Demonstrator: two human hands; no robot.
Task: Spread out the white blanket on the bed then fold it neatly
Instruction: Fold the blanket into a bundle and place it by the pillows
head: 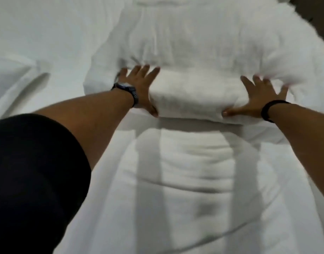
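The white blanket (190, 39) lies along the bed as a long strip running away from me, with a thick rolled or folded bundle (188, 94) across its middle. My left hand (141, 87) lies on the bundle's left end, fingers spread on top and thumb on the near edge. My right hand (258, 96) lies on the right end the same way. Whether the hands grip or only press the fold is unclear. The nearer part of the blanket (194, 171) lies flat with soft creases. The picture is blurred by motion.
White bed sheet (47, 43) spreads to the left of the blanket with a few wrinkles. A dark strip of floor or wall (316, 13) shows at the top right corner. My black sleeve (33, 180) fills the lower left.
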